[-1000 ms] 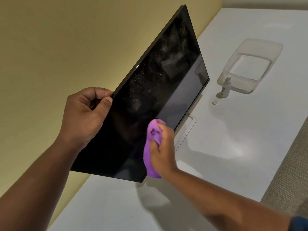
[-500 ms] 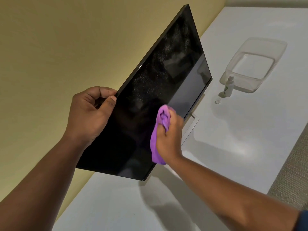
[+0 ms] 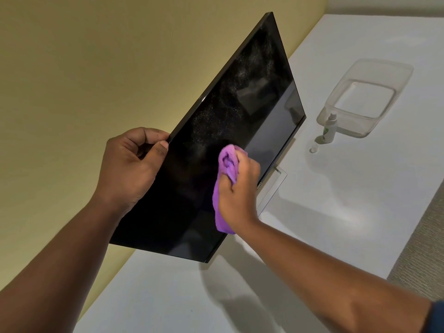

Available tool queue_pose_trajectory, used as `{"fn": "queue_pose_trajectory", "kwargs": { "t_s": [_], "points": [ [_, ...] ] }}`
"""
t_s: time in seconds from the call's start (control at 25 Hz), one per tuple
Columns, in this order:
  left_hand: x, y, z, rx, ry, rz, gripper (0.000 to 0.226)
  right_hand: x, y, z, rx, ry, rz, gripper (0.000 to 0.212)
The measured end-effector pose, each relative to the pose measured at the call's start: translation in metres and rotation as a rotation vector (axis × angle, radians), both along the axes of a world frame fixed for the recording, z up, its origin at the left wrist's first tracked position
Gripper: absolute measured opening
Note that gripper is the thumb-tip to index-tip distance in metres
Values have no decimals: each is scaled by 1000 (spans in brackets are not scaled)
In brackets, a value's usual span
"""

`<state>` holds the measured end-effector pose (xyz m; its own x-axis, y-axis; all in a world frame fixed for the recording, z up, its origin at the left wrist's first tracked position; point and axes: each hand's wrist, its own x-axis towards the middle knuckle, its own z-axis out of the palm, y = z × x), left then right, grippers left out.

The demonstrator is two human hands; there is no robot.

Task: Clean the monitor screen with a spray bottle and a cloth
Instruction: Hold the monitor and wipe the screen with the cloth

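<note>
- The counter (image 3: 336,224) is white and carries the monitor, with a yellow wall (image 3: 96,68) behind the monitor.
- The monitor (image 3: 216,164) stands on the counter, its dark screen speckled with fine droplets over the upper part and plain black lower down; its pale stand base (image 3: 276,186) shows below the screen's bottom edge.
- The left arm reaches up from the lower left of the view to the monitor's top edge; the left hand (image 3: 129,171) grips that edge, fingers curled behind the panel and the thumb lying along the front of the bezel.
- The right arm comes in from the lower right corner of the view, wrist just below the monitor's bottom edge; the right hand (image 3: 237,188) has its fingers curled round the cloth and presses it against the lower middle of the screen.
- The cloth (image 3: 225,183) is purple and bunched, one end poking out above the knuckles and the other hanging below the wrist, flat against the monitor's glass.
- A clear plastic tub (image 3: 384,73) sits on the counter well to the right of the monitor.
- The spray bottle (image 3: 329,129) stands upright between the monitor and the tub, touching or nearly touching the tub's near corner.
- A small clear cap (image 3: 313,149) lies on the counter just beside the bottle, on the monitor's side.
</note>
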<state>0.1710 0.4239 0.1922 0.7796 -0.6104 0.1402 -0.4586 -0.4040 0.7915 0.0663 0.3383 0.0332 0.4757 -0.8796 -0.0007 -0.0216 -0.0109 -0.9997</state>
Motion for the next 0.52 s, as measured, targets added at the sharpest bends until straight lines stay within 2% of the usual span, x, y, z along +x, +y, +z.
{"fn": "queue_pose_trajectory", "kwargs": {
  "t_s": [0.12,0.2,0.32,0.4,0.52],
  "points": [
    [3,2,-1,4,-12,-11,17,5,17,23,-157,-109,141,53],
    [4,2,-2,7,-22,-14,16,-7,31,13,-234,-128,268,51],
    [2,1,-2,7,-15,-2,15,-11,19,-1,-137,-96,129,41],
    [3,0,-1,3,-15,-5,17,1,0,14,-87,-68,19,44],
    [6,1,-2,2,-14,-13,15,16,3,43,-210,-136,120,56]
  ]
}}
